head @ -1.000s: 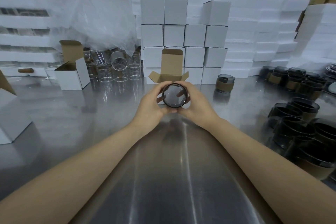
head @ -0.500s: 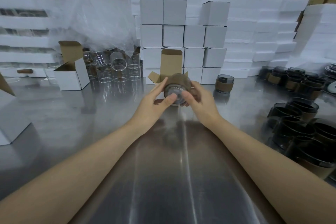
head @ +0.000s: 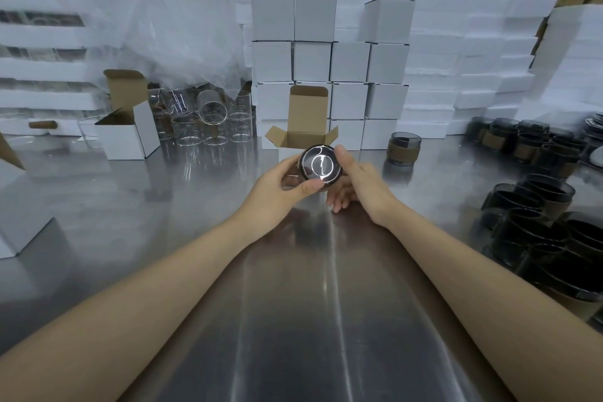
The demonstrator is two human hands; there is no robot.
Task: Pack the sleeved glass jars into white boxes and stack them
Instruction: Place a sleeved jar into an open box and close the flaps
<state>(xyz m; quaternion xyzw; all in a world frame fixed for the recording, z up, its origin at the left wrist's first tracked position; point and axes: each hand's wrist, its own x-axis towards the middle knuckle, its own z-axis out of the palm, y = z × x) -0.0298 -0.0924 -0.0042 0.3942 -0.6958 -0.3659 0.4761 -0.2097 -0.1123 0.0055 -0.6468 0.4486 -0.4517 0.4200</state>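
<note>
A dark glass jar (head: 320, 165) lies tipped on its side in mid-air, its round base facing me, just in front of an open white box (head: 301, 137) with brown flaps up. My left hand (head: 277, 188) grips the jar, thumb under its lower edge. My right hand (head: 357, 181) holds the jar's right side, thumb on top and fingers curled below. Behind the box rises a stack of closed white boxes (head: 329, 62). One sleeved jar (head: 404, 148) stands on the steel table (head: 195, 222) to the right.
Several dark sleeved jars (head: 535, 215) crowd the right side. Clear glass jars (head: 208, 121) and crumpled plastic (head: 182, 19) sit at the back left beside another open white box (head: 125, 132). White foam trays (head: 473, 59) are piled along the back. A white box (head: 19, 225) lies at the left edge.
The jar has turned over in my hands: first its open mouth faced me, then its sleeved side, now its base. Both hands shifted slightly forward toward the open box.
</note>
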